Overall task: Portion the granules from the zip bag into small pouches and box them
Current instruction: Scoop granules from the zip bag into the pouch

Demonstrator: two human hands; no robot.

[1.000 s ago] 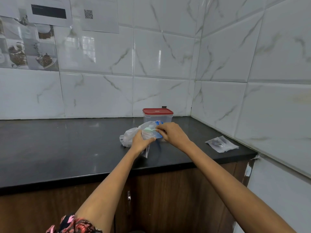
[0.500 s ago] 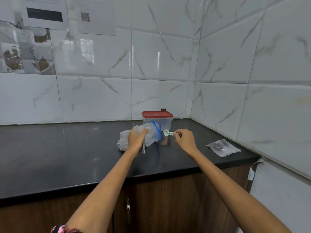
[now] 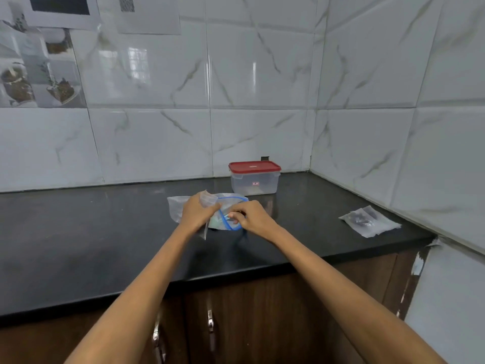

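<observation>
A clear zip bag (image 3: pixel 175 209) with a blue zip rim (image 3: pixel 225 222) lies on the black counter (image 3: pixel 105 232), its mouth facing right. My left hand (image 3: pixel 197 213) grips the bag near its mouth together with a small clear pouch (image 3: pixel 207 199). My right hand (image 3: pixel 253 217) is at the bag's mouth, fingers pinched on a small pale green scoop (image 3: pixel 231 215) that is mostly hidden. A clear box with a red lid (image 3: pixel 254 177), shut, stands just behind the bag near the wall.
Small clear pouches with dark contents (image 3: pixel 369 222) lie at the right end of the counter near the side wall. Tiled walls close the back and right. Brown cabinet doors with metal handles (image 3: pixel 210 321) run under the counter edge.
My right hand with the scoop has moved left, back to the bag's mouth. My left hand kept its hold on the bag. The view has tilted down a little.
</observation>
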